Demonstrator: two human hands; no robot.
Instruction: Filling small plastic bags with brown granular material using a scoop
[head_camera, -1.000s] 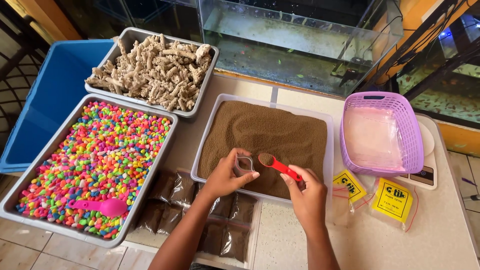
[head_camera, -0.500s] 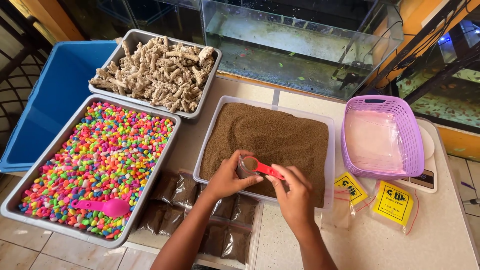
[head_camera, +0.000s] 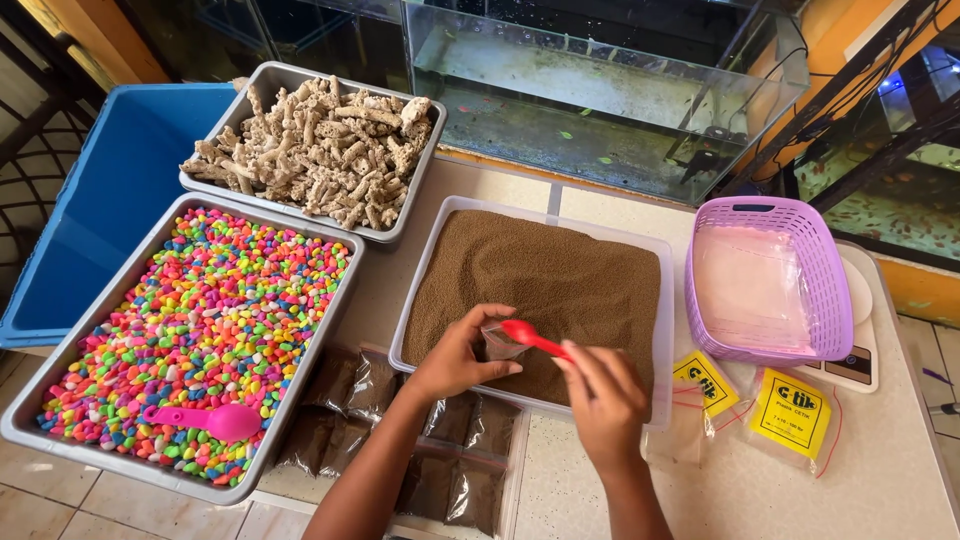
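Fingers (head_camera: 480, 325) of the left hand (head_camera: 455, 358) are pinching a small clear bag (head_camera: 500, 343) over the tray of brown granules (head_camera: 545, 275) — while the right hand (head_camera: 600, 395) is gripping a red scoop (head_camera: 530, 337), its bowl resting at the bag's mouth.

My right hand (head_camera: 598, 392) is motion-blurred, so I can't judge its grip. The small clear bag (head_camera: 500, 343) hides partly behind my left hand (head_camera: 462, 352).

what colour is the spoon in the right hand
Red. The spoon in the right hand shows best in the head view.
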